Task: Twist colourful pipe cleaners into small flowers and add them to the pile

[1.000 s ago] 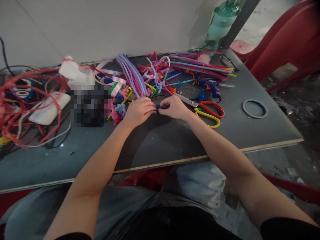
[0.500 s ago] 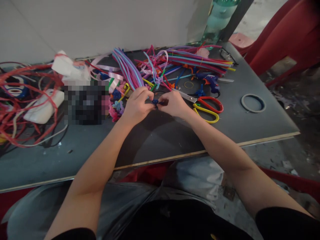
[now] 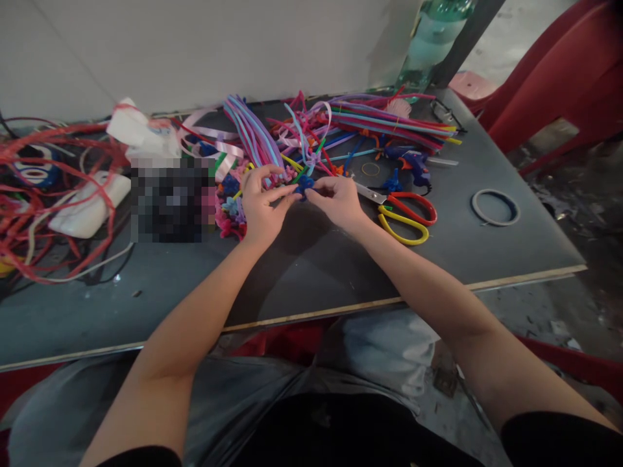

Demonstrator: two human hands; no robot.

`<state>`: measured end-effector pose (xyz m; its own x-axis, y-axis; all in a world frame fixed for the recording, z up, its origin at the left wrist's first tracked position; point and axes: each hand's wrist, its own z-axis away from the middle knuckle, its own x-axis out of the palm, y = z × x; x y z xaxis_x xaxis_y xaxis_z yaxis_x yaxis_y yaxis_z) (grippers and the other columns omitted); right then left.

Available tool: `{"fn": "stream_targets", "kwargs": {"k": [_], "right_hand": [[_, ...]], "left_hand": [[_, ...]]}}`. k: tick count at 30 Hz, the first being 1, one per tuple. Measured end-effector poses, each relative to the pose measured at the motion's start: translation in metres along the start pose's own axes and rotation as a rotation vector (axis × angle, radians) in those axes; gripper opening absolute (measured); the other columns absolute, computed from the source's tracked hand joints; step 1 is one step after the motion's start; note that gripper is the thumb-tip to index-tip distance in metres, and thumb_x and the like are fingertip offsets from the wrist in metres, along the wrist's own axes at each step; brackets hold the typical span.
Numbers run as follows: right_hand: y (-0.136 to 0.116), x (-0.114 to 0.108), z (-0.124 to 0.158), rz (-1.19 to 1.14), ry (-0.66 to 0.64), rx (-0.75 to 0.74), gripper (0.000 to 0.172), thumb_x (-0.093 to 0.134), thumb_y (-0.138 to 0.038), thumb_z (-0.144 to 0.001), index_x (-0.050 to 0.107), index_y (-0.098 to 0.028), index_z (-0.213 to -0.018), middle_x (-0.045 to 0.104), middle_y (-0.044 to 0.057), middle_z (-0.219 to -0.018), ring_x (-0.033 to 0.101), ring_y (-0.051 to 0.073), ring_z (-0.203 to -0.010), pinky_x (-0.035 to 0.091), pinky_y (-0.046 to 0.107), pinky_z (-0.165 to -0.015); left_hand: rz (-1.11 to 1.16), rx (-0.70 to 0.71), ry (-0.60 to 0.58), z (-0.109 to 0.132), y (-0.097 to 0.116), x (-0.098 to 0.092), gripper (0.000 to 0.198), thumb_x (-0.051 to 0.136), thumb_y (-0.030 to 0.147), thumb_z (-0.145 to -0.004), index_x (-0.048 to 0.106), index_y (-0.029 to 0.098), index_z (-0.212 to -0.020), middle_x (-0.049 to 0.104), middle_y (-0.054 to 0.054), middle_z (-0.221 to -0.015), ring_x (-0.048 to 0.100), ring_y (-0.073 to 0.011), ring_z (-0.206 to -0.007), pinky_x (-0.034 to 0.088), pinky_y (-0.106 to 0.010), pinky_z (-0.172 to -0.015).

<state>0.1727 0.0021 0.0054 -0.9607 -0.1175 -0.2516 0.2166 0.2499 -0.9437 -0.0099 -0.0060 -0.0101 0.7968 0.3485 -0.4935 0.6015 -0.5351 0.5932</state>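
Item, one blue piece (image 3: 305, 187): small, lying between the fingertips of both hands, just above the table (image 3: 311, 279), in the middle of the scene. Item, left hand (image 3: 265, 201): thumb and forefinger narrow, nipping the piece from the left, the other fingers raised and curved. Item, right hand (image 3: 343, 204): thumb and forefinger pinched on its right side, the other fingers curled in. We judge the two-sided pinch suits so slight a thing, steadying it while leaving most of it in sight.

Item, scissors (image 3: 374, 195): just beside the right hand, red and yellow handles toward the near right, presumably for easy reach. Item, glue gun (image 3: 411, 162), beyond the scissors. Item, two bundles of stems (image 3: 253, 133) (image 3: 389, 120), kept far, by the wall (image 3: 195, 58), probably to spare the near side (the right one looks banded). Item, red cord (image 3: 41, 139), in loops at the far left.

Edges: we find the pale near edge (image 3: 311, 316) passing under both forearms, with bare surface between it and the hands. More open room lies right, around a grey ring (image 3: 497, 223). Leftward, small flowers (image 3: 228, 214) crowd the left hand; beyond the piece, stems limit movement.
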Motion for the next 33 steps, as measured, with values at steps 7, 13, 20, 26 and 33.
{"fn": "stream_targets", "kwargs": {"k": [7, 13, 20, 26, 33], "right_hand": [[-0.009, 0.002, 0.004, -0.181, -0.081, 0.077, 0.024, 0.066, -0.018, -0.084, 0.056, -0.017, -0.062, 0.052, -0.004, -0.054, 0.045, 0.006, -0.052, 0.034, 0.021, -0.051], [-0.009, 0.004, 0.004, -0.252, -0.102, 0.153, 0.025, 0.066, -0.018, -0.084, 0.054, -0.017, -0.062, 0.052, -0.005, -0.052, 0.041, 0.004, -0.044, 0.029, 0.020, -0.044], [-0.007, 0.004, 0.003, -0.147, -0.008, 0.086, 0.024, 0.068, -0.017, -0.080, 0.054, -0.017, -0.060, 0.054, -0.004, -0.054, 0.044, 0.006, -0.050, 0.034, 0.021, -0.051], [-0.002, 0.010, 0.006, -0.076, 0.032, 0.025, 0.024, 0.068, -0.019, -0.078, 0.053, -0.018, -0.060, 0.055, -0.004, -0.057, 0.045, 0.006, -0.053, 0.036, 0.023, -0.055], [0.000, 0.016, 0.008, -0.159, 0.019, 0.073, 0.022, 0.066, -0.018, -0.079, 0.054, -0.018, -0.061, 0.056, -0.003, -0.056, 0.047, 0.007, -0.053, 0.036, 0.022, -0.052]], "left_hand": [[-0.037, 0.013, 0.005, -0.001, -0.011, 0.002, 0.050, 0.062, 0.069, -0.089, 0.081, 0.023, -0.092, 0.066, -0.008, -0.109, 0.059, -0.0251, -0.109, 0.048, -0.044, -0.083], [-0.001, -0.015, 0.014, -0.003, -0.012, 0.000, 0.044, 0.069, 0.066, -0.086, 0.082, 0.024, -0.090, 0.062, -0.007, -0.103, 0.059, -0.0216, -0.100, 0.049, -0.040, -0.079], [0.037, -0.040, 0.038, -0.003, -0.010, 0.003, 0.025, 0.081, 0.052, -0.081, 0.083, 0.027, -0.085, 0.064, -0.008, -0.106, 0.061, -0.0270, -0.106, 0.050, -0.044, -0.089], [-0.068, -0.060, 0.109, 0.001, -0.004, 0.005, 0.016, 0.082, 0.040, -0.082, 0.081, 0.024, -0.083, 0.063, -0.009, -0.107, 0.060, -0.0276, -0.108, 0.049, -0.045, -0.084], [-0.135, -0.043, 0.140, 0.006, 0.010, 0.001, 0.017, 0.075, 0.041, -0.088, 0.080, 0.026, -0.080, 0.062, -0.010, -0.101, 0.059, -0.0296, -0.111, 0.047, -0.054, -0.095]]}}
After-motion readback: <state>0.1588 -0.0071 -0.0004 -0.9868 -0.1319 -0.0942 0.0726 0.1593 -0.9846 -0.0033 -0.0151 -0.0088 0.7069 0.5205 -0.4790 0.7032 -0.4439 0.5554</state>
